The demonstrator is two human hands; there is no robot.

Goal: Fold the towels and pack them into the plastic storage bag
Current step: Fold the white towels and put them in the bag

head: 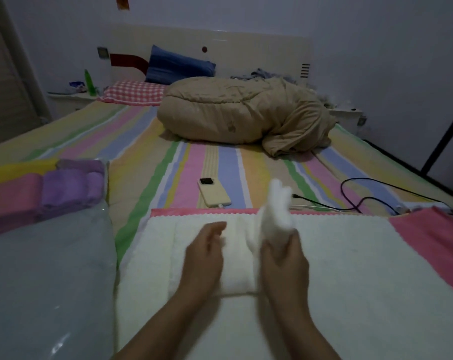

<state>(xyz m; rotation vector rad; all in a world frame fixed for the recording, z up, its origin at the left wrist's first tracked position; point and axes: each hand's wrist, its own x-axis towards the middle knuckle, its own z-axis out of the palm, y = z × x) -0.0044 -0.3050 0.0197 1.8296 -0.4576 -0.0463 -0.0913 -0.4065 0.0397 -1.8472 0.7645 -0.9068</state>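
A small white towel (237,266) lies partly folded on a larger white towel (337,255) spread over the bed near me. My right hand (285,263) grips the small towel's right part and lifts it, so a flap (277,206) stands up in the air. My left hand (207,253) hovers at the towel's left side with relaxed fingers, holding nothing. At the left lies the clear plastic storage bag (46,268), with folded pink, purple and yellow towels (43,190) inside its far end.
A pink towel (433,245) lies under the white one at the right. Beyond it on the striped sheet are a phone (215,192) and black cables (363,198). A tan duvet (246,113) and pillows (178,64) fill the far bed.
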